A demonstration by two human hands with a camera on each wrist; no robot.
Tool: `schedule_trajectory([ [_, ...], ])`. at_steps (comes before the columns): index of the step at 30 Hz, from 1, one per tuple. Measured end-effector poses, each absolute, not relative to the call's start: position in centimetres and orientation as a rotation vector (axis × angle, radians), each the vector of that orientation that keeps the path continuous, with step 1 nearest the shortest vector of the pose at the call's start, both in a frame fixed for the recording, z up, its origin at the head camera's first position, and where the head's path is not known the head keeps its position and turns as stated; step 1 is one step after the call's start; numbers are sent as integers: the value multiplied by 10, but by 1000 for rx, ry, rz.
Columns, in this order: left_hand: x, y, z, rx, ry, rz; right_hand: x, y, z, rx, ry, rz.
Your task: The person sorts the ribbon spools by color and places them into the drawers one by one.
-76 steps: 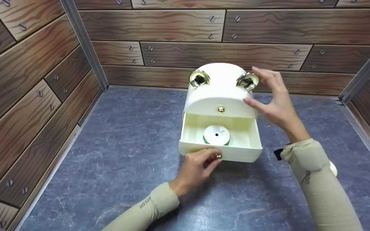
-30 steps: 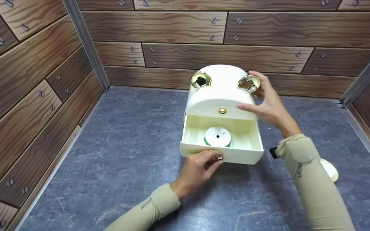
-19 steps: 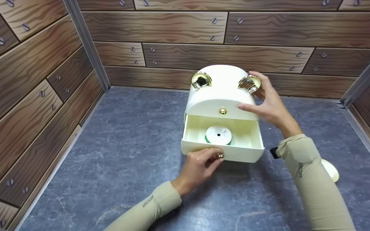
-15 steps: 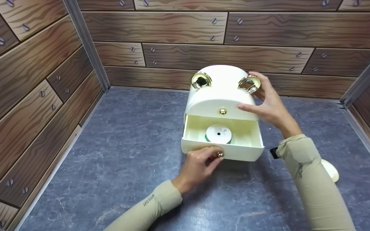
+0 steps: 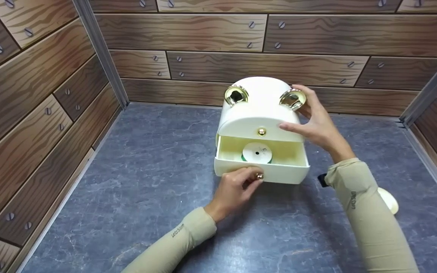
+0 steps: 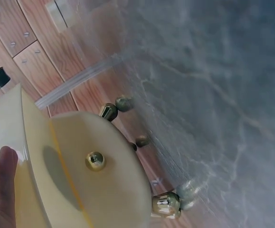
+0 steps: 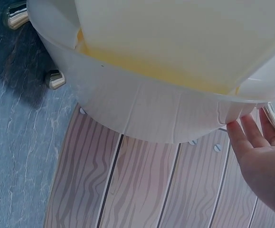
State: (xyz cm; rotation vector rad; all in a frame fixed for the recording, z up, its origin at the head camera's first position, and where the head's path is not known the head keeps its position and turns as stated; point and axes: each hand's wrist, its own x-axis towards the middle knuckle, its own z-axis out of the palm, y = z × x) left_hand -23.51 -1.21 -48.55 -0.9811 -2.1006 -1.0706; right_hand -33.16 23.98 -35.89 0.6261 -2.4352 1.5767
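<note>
A cream drawer box (image 5: 263, 113) with a domed top stands on the dark surface, its lower drawer (image 5: 286, 173) partly pulled out. My left hand (image 5: 235, 191) pinches the gold knob (image 5: 259, 176) of that drawer between thumb and fingers. Inside lies a white-faced spool (image 5: 257, 152) with a green edge. Around the box's right side rests my right hand (image 5: 321, 125), thumb on the upper front and fingers extended along the side. The right wrist view shows its fingertips (image 7: 237, 135) touching the wall. A second gold knob (image 6: 95, 161) sits on the upper front in the left wrist view.
Two round gold ornaments, left (image 5: 236, 94) and right (image 5: 293, 99), stick up from the dome. A smooth cream object (image 5: 388, 201) lies at the right, partly covered by my right sleeve (image 5: 370, 212). Wood-patterned walls (image 5: 218, 32) enclose the back and sides.
The right hand has come in from beside the box to rest against its side and front. Pinched by the left hand, the lower drawer has slid a little inward, carrying the spool.
</note>
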Motion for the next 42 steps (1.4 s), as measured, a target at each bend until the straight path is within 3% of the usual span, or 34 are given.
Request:
schedule_trajectory([
  [42, -272, -6, -485, -913, -2125, -1045, -330, 240, -359, 629, -2436, 1569],
])
